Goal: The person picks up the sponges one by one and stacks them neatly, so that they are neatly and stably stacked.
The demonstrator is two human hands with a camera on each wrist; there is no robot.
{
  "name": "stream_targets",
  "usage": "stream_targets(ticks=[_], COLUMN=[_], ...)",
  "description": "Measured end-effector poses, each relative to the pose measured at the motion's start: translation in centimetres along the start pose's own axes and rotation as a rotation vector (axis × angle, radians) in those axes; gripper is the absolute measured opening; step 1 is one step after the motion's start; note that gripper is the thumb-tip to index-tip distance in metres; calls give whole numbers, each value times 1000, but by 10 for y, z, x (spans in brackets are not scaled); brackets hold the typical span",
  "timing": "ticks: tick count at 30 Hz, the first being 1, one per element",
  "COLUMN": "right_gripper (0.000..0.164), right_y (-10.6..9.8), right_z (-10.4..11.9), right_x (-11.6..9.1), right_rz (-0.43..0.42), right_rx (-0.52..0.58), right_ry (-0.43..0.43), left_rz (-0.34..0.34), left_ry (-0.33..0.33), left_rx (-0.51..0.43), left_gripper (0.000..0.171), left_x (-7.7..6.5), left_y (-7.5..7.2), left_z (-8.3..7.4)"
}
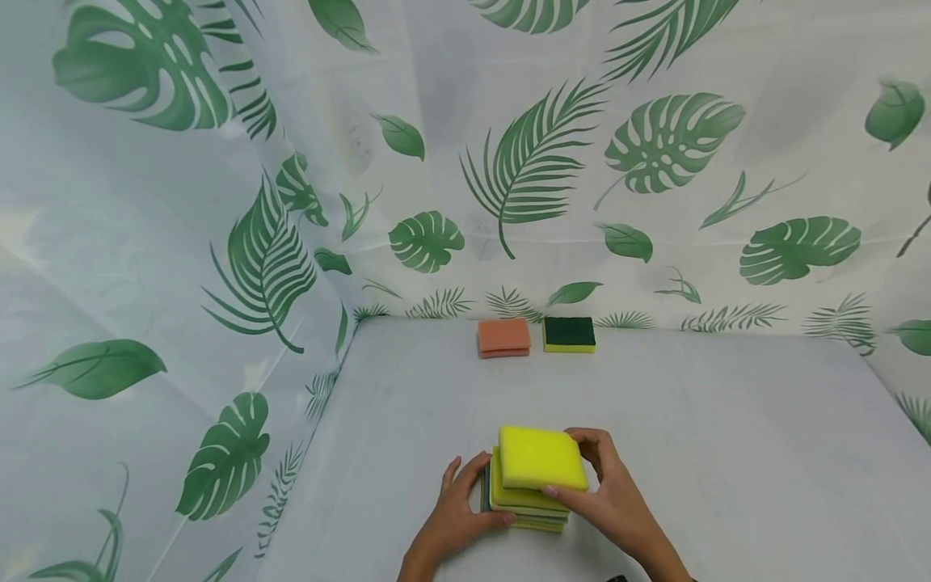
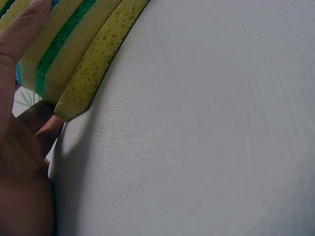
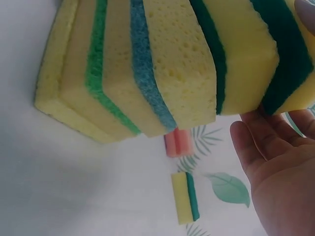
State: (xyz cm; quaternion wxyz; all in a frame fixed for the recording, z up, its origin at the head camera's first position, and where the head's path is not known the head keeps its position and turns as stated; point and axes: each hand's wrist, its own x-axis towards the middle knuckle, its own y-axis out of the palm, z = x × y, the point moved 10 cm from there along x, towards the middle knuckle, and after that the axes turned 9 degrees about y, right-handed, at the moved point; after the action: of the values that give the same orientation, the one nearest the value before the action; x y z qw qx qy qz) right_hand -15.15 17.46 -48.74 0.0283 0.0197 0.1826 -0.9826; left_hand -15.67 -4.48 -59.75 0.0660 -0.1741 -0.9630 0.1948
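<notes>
A stack of sponges (image 1: 534,516) stands near the front of the table, layered in yellow, tan, green and blue. My left hand (image 1: 452,517) holds it from the left, thumb at the near side and fingers at the far side. Over the pile, my right hand (image 1: 614,503) pinches a bright yellow sponge (image 1: 541,459) between thumb and fingers. Its dark green scouring layer (image 3: 288,59) faces the stack in the right wrist view, and the two appear to touch. The left wrist view shows the porous yellow bottom sponge (image 2: 93,64) against the table.
Toward the back of the white table (image 1: 407,388) lie a salmon-coloured sponge (image 1: 504,338) and, to its right, a yellow sponge with a dark green top (image 1: 570,335). White leaf-print sheeting (image 1: 538,275) rises behind the table and along its left side.
</notes>
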Motion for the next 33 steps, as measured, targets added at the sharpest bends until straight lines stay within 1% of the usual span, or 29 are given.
stream_targets(ticks=[8,14,20,25,30,33], right_gripper=[77,78,80,83,85,86], right_y=[3,7,9,9,12,13], right_z=[0,-1,0,-2,-6,-7], right_x=[-3,-4,-5,-5,-4,-4], right_rz=[-12,-22,-36,-39,-24,-17], right_rx=[-31,-54,-74,-83,-84,-75], right_ry=[-21,-51,-41,-33,-9,-17], left_rz=[-3,-7,4,5,5,3], left_ry=[-1,6,31,34,5,-14], left_rx=[-18,-3,4,14,23,26], left_gripper=[83,85,89,90,89,90], left_x=[1,0,1,1,1,0], left_y=[0,0,2,1,1,1], left_z=[2,1,0,0,1,1])
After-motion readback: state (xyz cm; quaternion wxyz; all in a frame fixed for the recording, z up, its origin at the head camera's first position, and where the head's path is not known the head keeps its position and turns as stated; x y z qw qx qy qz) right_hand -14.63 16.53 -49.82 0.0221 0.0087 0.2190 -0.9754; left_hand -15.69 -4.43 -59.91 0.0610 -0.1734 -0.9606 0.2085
